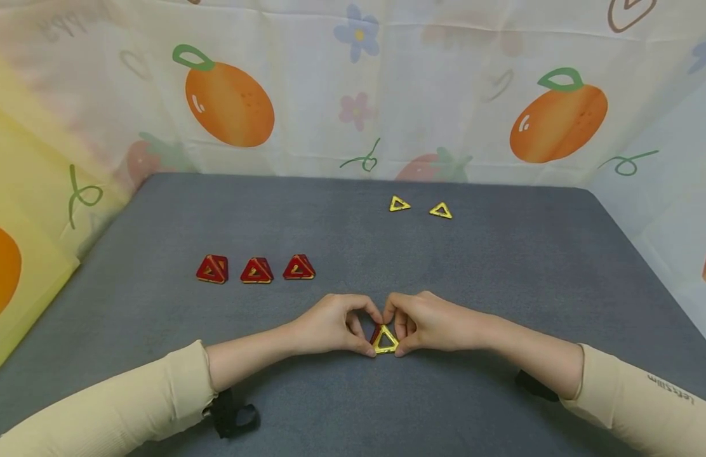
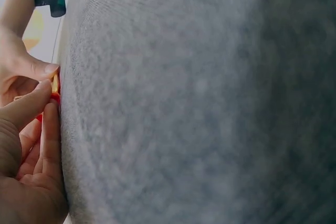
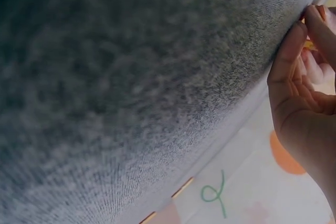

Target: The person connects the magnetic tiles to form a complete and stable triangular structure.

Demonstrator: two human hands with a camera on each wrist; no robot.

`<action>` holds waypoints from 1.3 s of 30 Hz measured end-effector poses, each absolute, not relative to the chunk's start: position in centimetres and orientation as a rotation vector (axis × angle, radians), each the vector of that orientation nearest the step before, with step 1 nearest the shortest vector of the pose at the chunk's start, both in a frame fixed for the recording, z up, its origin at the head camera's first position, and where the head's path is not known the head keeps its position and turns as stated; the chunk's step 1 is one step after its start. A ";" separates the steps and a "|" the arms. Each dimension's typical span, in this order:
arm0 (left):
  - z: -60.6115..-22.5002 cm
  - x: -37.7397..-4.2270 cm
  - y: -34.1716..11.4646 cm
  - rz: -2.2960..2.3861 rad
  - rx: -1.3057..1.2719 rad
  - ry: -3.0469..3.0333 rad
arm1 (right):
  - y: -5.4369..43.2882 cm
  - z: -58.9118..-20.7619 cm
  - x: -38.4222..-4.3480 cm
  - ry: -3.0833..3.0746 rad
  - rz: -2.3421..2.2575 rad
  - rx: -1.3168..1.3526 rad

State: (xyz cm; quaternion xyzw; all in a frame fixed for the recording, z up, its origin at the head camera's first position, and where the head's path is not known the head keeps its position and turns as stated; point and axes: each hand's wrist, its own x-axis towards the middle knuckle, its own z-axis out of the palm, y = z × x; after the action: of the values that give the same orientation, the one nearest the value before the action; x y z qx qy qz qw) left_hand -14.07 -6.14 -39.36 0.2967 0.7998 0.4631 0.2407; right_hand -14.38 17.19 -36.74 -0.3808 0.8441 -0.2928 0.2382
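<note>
Near the front of the table, my left hand [image 1: 329, 325] and right hand [image 1: 435, 324] pinch a small pyramid of triangle tiles [image 1: 385, 350] between them. An open-centred yellow tile faces me, and a red side shows at its left. Thumbs meet its lower corners, while both index fingers bend in to its top. From the left wrist view, a red and yellow edge of the pyramid [image 2: 55, 85] shows between the fingertips, close over the table. Fingers cover most of it in the right wrist view, where my right hand [image 3: 304, 87] is at the edge.
Three red pyramids, the left one [image 1: 213, 269], the middle one [image 1: 257, 271] and the right one [image 1: 299, 267], stand in a row at left. Two yellow triangle tiles, one [image 1: 394, 207] beside another [image 1: 441, 214], lie at the back of the grey table [image 1: 501, 247]. Printed cloth [image 1: 319, 82] hangs behind.
</note>
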 end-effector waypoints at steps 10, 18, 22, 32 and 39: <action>-39.6 -14.2 -6.3 1.309 0.773 2.152 | 17.9 -35.4 -17.1 2.238 -0.766 -0.961; -39.8 -14.3 -6.4 1.342 0.788 2.116 | 19.3 -33.5 -22.8 2.508 -0.831 -0.723; -40.0 -14.4 -6.5 1.349 0.783 2.103 | 19.8 -33.4 -25.4 2.638 -0.875 -0.602; -40.0 -14.5 -6.5 1.348 0.776 2.101 | 19.1 -34.6 -30.7 2.848 -0.883 -0.416; -39.9 -14.4 -6.5 1.346 0.774 2.104 | 18.5 -34.8 -33.0 2.841 -0.894 -0.374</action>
State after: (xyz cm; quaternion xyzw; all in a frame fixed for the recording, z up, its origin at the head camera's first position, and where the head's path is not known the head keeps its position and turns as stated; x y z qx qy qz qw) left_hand -14.40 -6.51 -39.87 0.2858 0.7769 0.4970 0.2603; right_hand -33.03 18.52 -34.78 -0.1244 0.9441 -0.2972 0.0699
